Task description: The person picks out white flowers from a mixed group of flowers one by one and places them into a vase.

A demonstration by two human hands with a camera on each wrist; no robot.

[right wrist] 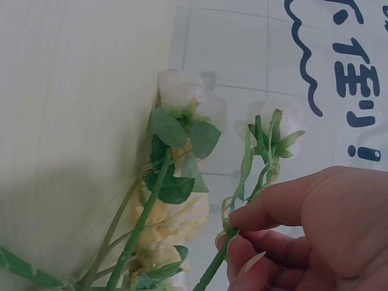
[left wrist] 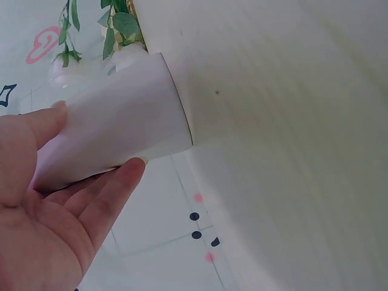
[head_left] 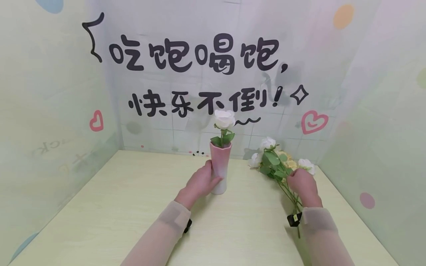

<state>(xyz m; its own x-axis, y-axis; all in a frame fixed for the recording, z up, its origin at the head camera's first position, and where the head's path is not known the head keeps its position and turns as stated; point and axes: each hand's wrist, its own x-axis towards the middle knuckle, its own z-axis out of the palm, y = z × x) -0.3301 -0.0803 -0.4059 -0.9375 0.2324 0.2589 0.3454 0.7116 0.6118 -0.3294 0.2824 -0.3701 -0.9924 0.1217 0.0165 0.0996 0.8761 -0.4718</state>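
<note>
A pink-and-white vase [head_left: 219,166] stands upright on the table, with one white rose [head_left: 224,119] rising out of its mouth. My left hand [head_left: 199,181] grips the vase from the left side, thumb and fingers around its lower half; the left wrist view shows its pale base [left wrist: 130,109] at the tabletop. On the right, my right hand [head_left: 303,184] is over a bunch of flowers. In the right wrist view, its thumb and fingers pinch the green stem [right wrist: 212,267] of a white rose [right wrist: 279,124]. Other white roses [right wrist: 182,91] and yellow flowers [right wrist: 163,212] lie beside it.
The pale wood table [head_left: 133,207] ends at a back wall [head_left: 186,140] printed with large black characters. Side walls close it in on the left and right. The bunch's long stems [head_left: 298,229] reach toward the front, beneath the right wrist.
</note>
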